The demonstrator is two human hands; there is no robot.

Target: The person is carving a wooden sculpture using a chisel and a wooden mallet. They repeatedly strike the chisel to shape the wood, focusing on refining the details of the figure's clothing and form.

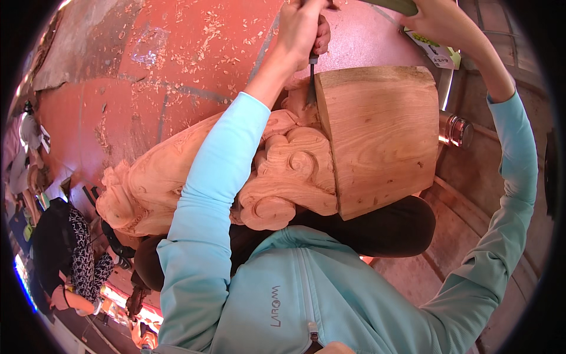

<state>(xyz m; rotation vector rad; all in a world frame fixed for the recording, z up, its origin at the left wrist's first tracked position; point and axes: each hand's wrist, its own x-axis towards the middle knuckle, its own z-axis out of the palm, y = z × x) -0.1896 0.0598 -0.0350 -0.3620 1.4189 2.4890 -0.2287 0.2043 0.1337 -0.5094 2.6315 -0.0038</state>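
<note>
Across my lap lies a wood carving (pixel 300 156) with curled scrolls and a rounded figure, its thick plain block base (pixel 383 138) on the right. My left hand (pixel 298 32) is wrapped round the handle of a chisel (pixel 312 79). The chisel stands nearly upright in view, its blade tip at the carving beside the block's far left corner. At the top right, my right hand (pixel 433 22) is closed round a thick olive-coloured stick (pixel 396 5). The stick's far end is cut off by the upper edge, so its full shape is hidden.
Wood shavings (pixel 215 38) are scattered over the red floor (pixel 76 130), with a scrap of clear plastic (pixel 150 46) among them. Right of the block are a metallic flask (pixel 457 130) and a white-and-green box (pixel 436 50). Another person (pixel 56 242) is at the far left.
</note>
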